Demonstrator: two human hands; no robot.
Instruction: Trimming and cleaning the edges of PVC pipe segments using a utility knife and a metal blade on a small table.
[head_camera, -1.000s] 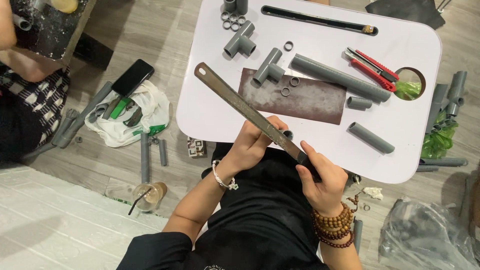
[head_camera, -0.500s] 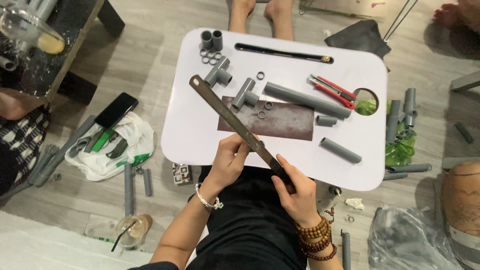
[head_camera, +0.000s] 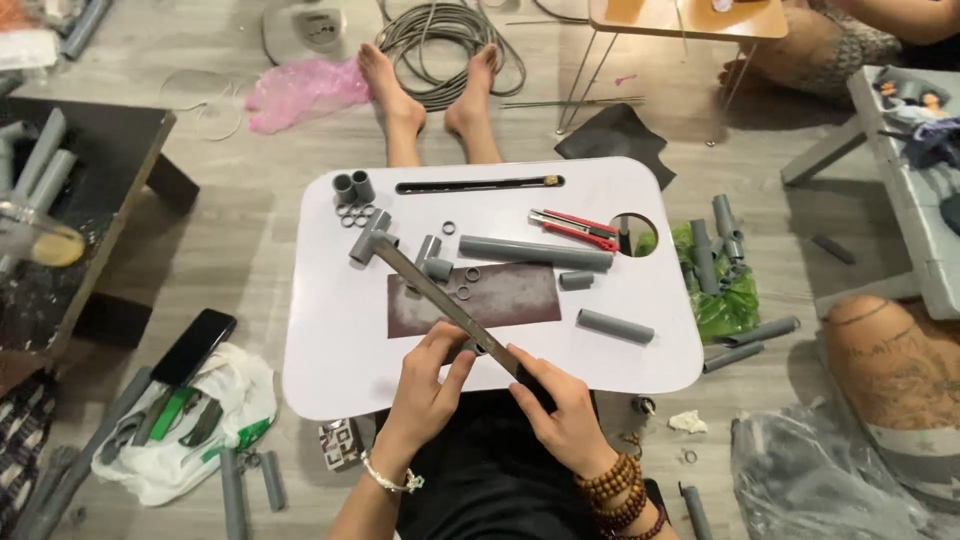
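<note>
Risk of slipped file (head_camera: 440, 300), held over desk (head_camera: 330, 370) toward eleven o'clock: right hand (head_camera: 565, 420) clenched on handle, left hand (head_camera: 425, 390) pinching small ring (head_camera: 483, 347) against blade, fingertips exposed.

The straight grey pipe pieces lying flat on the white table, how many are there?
3. A long pipe lies beside the red cutters, a tiny stub just below its right end, and a short pipe near the table's right edge. The hands may hide more.

Long flat metal file (head_camera: 440, 295), tilted diag. over white table.
</note>
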